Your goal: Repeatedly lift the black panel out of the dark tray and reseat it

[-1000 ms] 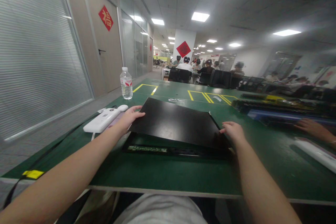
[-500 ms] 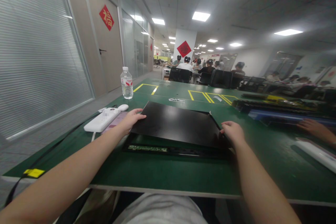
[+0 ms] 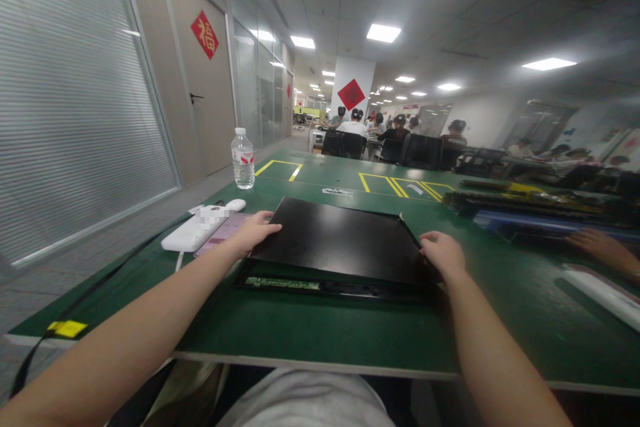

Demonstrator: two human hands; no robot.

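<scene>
A flat black panel lies over a dark base whose green circuit strip shows along the near edge. My left hand grips the panel's left edge, fingers curled over it. At the panel's near right corner my right hand holds the edge with its fingers closed. The panel sits almost flat on the base.
A white box-shaped device with a cable, a white mouse and a pink sheet lie at the left. A water bottle stands behind. Another person's hand rests at the right near dark trays. The green table has yellow markings.
The black panel has been lowered from a raised tilt to nearly flat on the base. Both hands stayed on its edges.
</scene>
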